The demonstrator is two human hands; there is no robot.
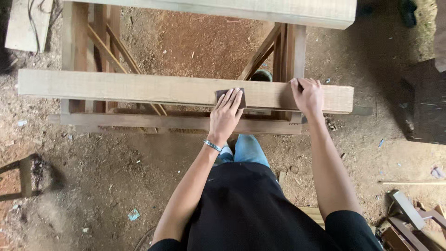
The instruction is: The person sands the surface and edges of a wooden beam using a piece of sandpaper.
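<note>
Left hand [226, 113] flat, pressing sandpaper [231, 97] on plank [139, 88]; right hand [307, 96] clamps plank edge. Risk: splinters, plank sliding off stand [288, 51].

Top face of the long pale wooden beam [139, 88] lies open leftward of the left hand [226, 114] — rightward, the right hand [307, 95] blocks it. Beneath, brown wooden trestle braces [116, 51] crowd the gap.

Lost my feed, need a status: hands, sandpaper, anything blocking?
Left hand flat on dark sandpaper, pressed to wooden beam. Right hand gripping beam's top edge. Nothing in the way on the beam.
</note>
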